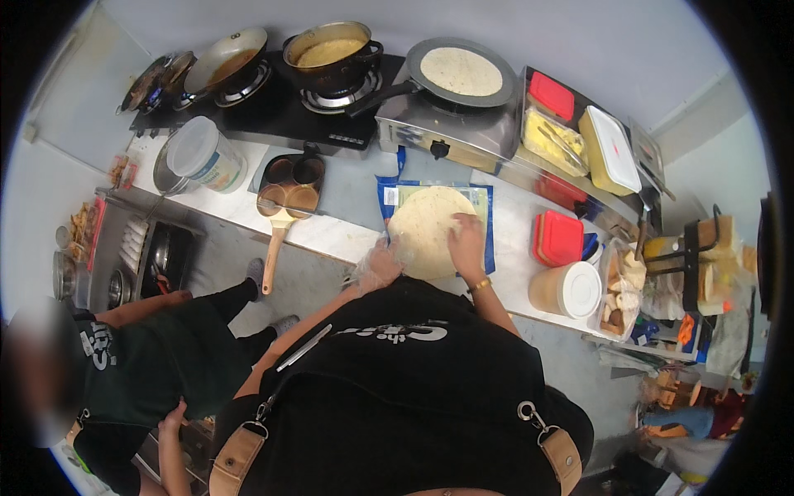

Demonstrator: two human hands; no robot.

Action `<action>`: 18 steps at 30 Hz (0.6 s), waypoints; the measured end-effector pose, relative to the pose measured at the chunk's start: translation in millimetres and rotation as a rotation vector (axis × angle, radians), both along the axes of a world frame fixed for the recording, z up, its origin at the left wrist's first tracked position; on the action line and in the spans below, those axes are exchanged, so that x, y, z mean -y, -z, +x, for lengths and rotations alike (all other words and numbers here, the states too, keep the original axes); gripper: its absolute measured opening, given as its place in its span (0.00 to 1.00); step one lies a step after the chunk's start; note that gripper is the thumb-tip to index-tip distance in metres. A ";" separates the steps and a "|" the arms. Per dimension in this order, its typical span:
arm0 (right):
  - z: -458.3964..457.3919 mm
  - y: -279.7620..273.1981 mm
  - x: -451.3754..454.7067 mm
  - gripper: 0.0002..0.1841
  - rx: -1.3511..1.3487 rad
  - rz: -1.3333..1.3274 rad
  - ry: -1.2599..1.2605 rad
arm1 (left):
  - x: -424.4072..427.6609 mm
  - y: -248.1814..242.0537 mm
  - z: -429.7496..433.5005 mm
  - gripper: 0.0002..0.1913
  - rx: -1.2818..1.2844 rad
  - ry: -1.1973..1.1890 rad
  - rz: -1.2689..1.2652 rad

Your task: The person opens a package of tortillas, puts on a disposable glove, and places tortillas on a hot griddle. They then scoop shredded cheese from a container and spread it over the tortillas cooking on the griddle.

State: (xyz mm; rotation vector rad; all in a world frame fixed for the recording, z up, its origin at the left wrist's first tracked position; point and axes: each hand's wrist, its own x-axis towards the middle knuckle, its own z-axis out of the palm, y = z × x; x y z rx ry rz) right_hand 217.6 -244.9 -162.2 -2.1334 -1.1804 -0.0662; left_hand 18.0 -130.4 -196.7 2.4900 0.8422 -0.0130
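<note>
A flat round tortilla (428,232) lies on a blue-edged plastic package (489,229) on the counter in front of me. My left hand (379,266), in a clear plastic glove, touches the tortilla's lower left edge; whether its fingers pinch it cannot be told. Bare and wearing a gold-coloured bracelet, my right hand (466,245) rests spread fingertips on the tortilla's right part. Beyond the package, another tortilla (462,71) lies flat in a grey pan (510,87) on a steel single burner (409,127).
Left of the package sits a multi-cup frying pan (290,186), its wooden handle overhanging the counter edge. A pot (332,68) and pans occupy the black stove (279,127). At right stand a lidded tub (564,290) and red-lidded containers (558,237). A co-worker (180,366) is at left.
</note>
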 end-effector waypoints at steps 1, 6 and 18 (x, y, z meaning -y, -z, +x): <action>-3.4 -5.1 -9.8 0.12 -0.091 0.017 -0.129 | -1.1 7.9 1.5 0.31 0.019 0.073 0.053; -27.4 4.3 -66.6 0.14 -0.486 -0.218 -0.260 | -2.7 38.9 4.1 0.26 -0.074 0.352 0.142; -38.3 39.6 -100.7 0.13 -0.830 -0.350 -0.325 | 2.4 -15.9 -12.9 0.22 0.200 0.039 -0.133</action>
